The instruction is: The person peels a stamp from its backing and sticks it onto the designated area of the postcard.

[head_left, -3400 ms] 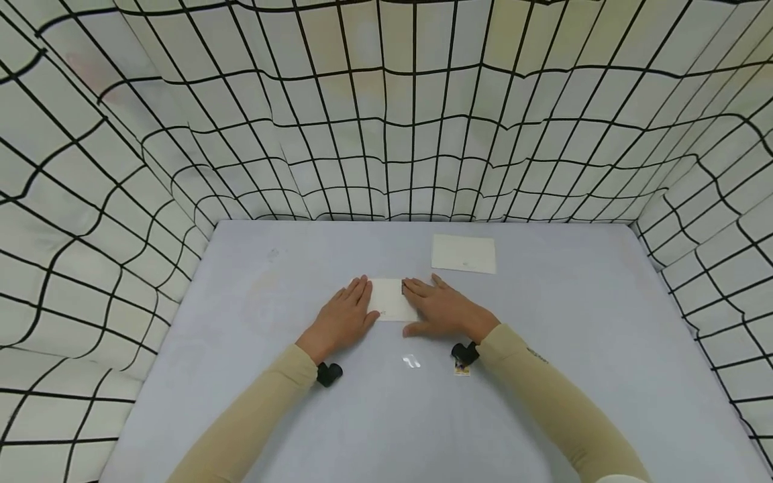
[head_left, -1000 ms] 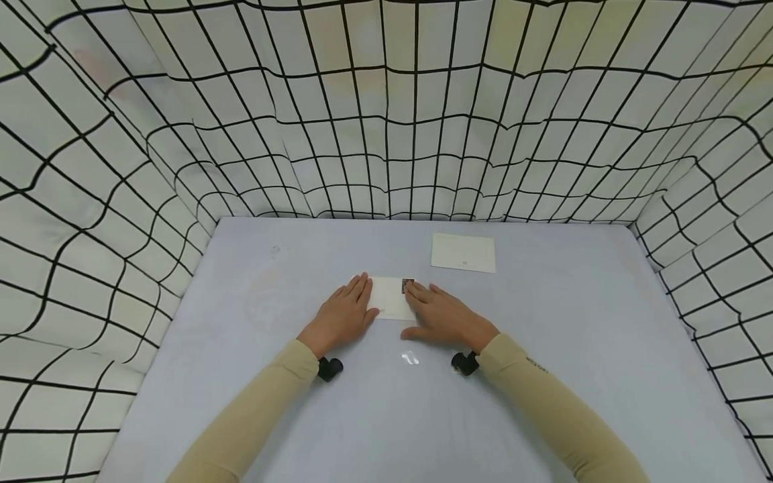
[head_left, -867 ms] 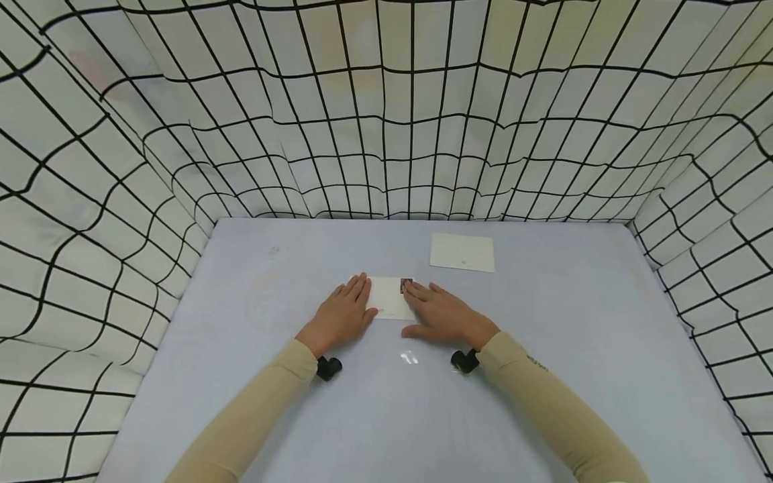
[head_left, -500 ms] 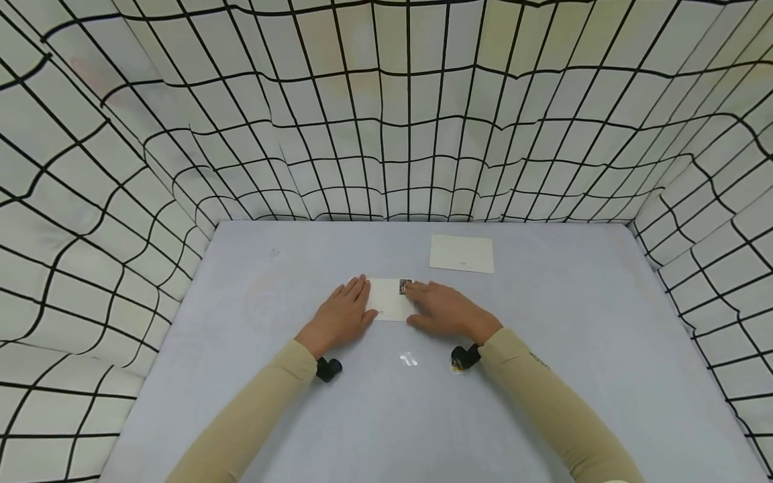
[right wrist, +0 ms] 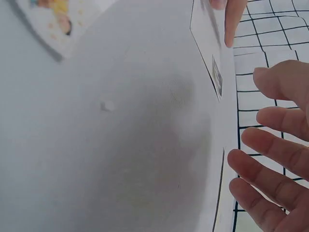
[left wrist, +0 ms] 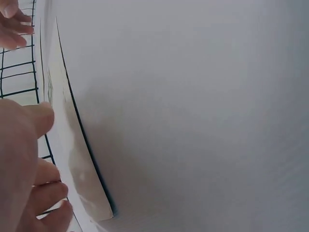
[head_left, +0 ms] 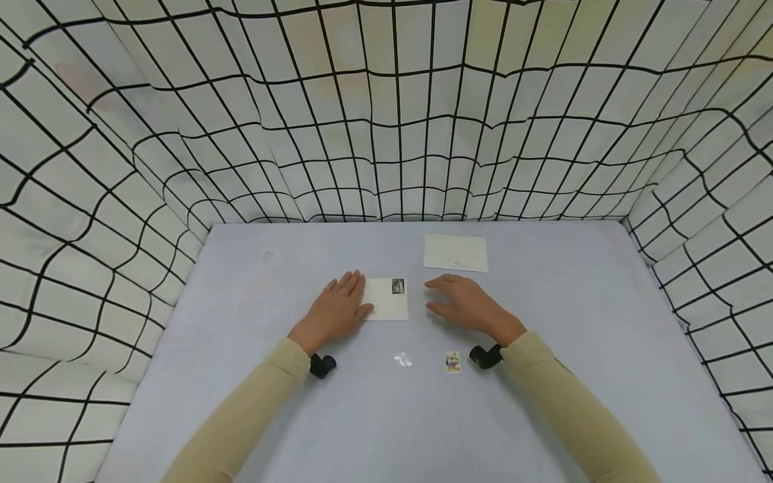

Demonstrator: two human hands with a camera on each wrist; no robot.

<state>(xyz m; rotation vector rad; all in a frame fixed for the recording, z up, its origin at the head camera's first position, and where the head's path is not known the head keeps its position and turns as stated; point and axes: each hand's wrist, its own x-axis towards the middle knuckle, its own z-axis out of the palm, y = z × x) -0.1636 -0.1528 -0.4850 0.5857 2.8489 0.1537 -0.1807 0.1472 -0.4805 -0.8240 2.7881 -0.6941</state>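
A white envelope [head_left: 385,303] lies flat on the table, with a dark postage stamp [head_left: 398,286] at its upper right corner. My left hand [head_left: 334,310] rests with straight fingers on the envelope's left end. My right hand [head_left: 470,303] is off the envelope to its right, fingers relaxed and apart, holding nothing; the right wrist view shows its spread fingers [right wrist: 270,145]. A second, colourful stamp [head_left: 453,362] lies on the table below the right hand. In the left wrist view the envelope's near edge [left wrist: 79,145] runs beside the left hand's fingers.
Another white envelope [head_left: 455,253] lies further back, right of centre. A small shiny clear piece [head_left: 402,359] lies on the white table [head_left: 338,429] in front of the hands. Black netting [head_left: 386,127] over white sheeting stands around the back and sides.
My right hand has come off the envelope and moved right, uncovering the dark stamp at its corner. The colourful stamp is now in full view. The left hand stays on the envelope.
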